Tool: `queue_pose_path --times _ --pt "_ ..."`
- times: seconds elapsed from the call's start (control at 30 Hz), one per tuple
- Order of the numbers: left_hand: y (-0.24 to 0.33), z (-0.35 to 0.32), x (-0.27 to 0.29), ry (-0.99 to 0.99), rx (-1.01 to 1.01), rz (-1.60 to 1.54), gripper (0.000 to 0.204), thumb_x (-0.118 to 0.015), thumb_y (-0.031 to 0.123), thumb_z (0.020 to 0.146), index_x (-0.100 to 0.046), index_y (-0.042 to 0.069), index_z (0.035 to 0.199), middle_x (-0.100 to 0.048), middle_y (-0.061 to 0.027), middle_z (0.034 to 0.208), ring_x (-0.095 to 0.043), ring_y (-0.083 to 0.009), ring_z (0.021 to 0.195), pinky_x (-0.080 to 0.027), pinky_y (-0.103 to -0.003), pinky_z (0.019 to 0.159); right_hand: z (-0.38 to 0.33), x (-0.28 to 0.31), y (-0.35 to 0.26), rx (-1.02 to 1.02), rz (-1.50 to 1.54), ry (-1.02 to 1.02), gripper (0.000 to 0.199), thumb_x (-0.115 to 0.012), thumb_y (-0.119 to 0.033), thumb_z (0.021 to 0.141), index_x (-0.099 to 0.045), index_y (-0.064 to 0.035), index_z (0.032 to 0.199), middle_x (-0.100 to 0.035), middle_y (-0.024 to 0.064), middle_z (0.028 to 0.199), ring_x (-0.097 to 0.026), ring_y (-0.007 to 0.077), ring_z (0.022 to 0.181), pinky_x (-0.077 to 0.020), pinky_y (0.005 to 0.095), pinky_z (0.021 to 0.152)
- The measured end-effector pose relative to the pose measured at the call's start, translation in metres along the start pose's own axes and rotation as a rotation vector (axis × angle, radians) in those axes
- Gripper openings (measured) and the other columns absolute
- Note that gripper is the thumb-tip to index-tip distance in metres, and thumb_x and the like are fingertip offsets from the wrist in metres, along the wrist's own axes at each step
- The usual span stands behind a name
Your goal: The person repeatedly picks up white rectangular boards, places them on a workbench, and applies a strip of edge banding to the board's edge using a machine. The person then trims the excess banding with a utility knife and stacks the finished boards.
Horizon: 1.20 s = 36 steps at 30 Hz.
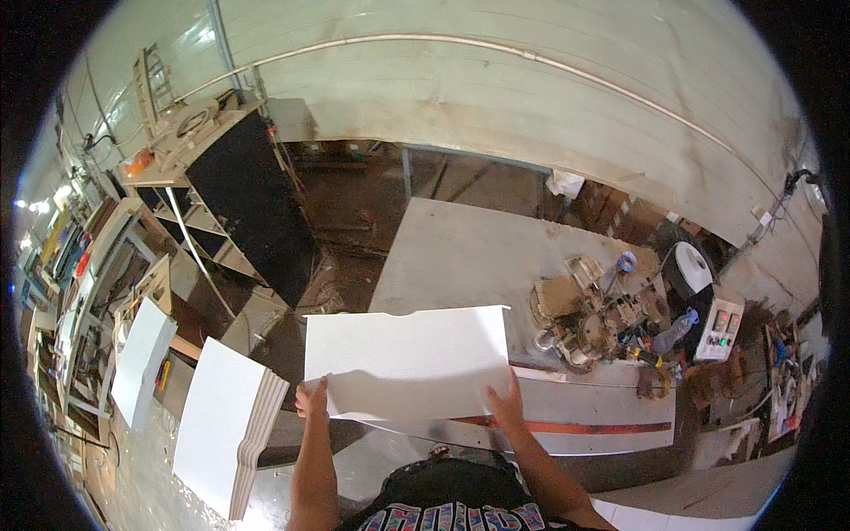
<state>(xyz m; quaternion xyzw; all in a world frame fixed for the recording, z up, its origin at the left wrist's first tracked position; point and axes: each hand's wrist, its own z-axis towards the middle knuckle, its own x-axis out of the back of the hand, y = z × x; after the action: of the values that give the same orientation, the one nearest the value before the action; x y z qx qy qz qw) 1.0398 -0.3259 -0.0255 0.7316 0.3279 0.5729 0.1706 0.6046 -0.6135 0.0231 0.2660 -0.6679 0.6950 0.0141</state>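
Observation:
A white rectangular panel (407, 358) with a shallow notch in its far edge is held out in front of me. Its left near corner is gripped by my left hand (312, 398), the thumb lying on top. On the opposite side, my right hand (506, 403) clasps the right near corner, thumb also on the upper face. Fingers under the board are hidden. To the left stands a stack of similar white panels (217, 420), their notched edges lined up. Beyond it lie more white panels (142, 363).
Ahead is a grey worktable (460, 252); a dusty metal machine (589, 323) sits on its right side. Next to that are a white roll (692, 268) and a control box with lit buttons (719, 326). A black-sided shelf unit (252, 203) stands at the far left.

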Motion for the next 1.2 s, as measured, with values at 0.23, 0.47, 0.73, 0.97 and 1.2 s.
queue_pose_path --times 0.23,0.47,0.73,0.97,1.2 --pt "-0.011 -0.019 0.02 -0.127 -0.063 -0.624 0.087 -0.093 0.054 0.093 -0.06 -0.005 0.148 -0.073 -0.0175 0.133 -0.069 -0.0291 0.122 -0.055 -0.052 0.106 0.034 0.042 -0.045 -0.455 0.961 0.004 0.051 -0.056 -0.042 0.115 -0.068 -0.0029 0.147 -0.071 0.0126 0.148 -0.066 0.0314 0.129 -0.0463 0.0451 0.118" --pt "0.07 -0.126 0.018 -0.276 -0.33 -1.018 0.071 -0.085 0.051 0.103 -0.052 -0.001 0.139 -0.064 -0.0104 0.123 -0.06 -0.0191 0.107 -0.053 -0.041 0.09 0.033 0.133 0.002 -0.212 1.042 0.14 0.05 -0.053 -0.044 0.116 -0.064 -0.0089 0.149 -0.069 0.008 0.148 -0.063 0.0287 0.138 -0.0471 0.0472 0.119" --pt "0.109 -0.228 -0.06 -0.537 -0.477 -1.016 0.056 -0.071 0.041 0.114 -0.052 -0.003 0.142 -0.063 -0.0114 0.129 -0.058 -0.0194 0.116 -0.051 -0.039 0.103 0.014 0.258 0.124 -0.21 1.169 0.46 0.041 -0.061 -0.04 0.114 -0.069 -0.009 0.139 -0.075 0.0062 0.133 -0.074 0.0285 0.117 -0.0604 0.0477 0.101" --pt "0.104 -0.281 -0.097 -0.594 -0.537 -1.007 0.039 -0.054 0.032 0.121 -0.05 -0.001 0.14 -0.057 -0.0071 0.125 -0.053 -0.0165 0.109 -0.049 -0.035 0.1 -0.015 0.311 0.162 -0.051 1.144 0.514 0.035 -0.061 -0.036 0.113 -0.071 -0.009 0.133 -0.077 0.0064 0.124 -0.074 0.0277 0.114 -0.061 0.0488 0.097" --pt "0.123 -0.291 -0.079 -0.579 -0.56 -0.976 0.058 -0.054 0.036 0.121 -0.039 -0.006 0.158 -0.057 -0.0165 0.144 -0.055 -0.0248 0.13 -0.044 -0.04 0.115 -0.017 0.354 0.168 -0.218 1.25 0.534 0.028 -0.062 -0.038 0.113 -0.071 -0.0145 0.124 -0.075 0.002 0.114 -0.071 0.0223 0.109 -0.0586 0.0448 0.095"
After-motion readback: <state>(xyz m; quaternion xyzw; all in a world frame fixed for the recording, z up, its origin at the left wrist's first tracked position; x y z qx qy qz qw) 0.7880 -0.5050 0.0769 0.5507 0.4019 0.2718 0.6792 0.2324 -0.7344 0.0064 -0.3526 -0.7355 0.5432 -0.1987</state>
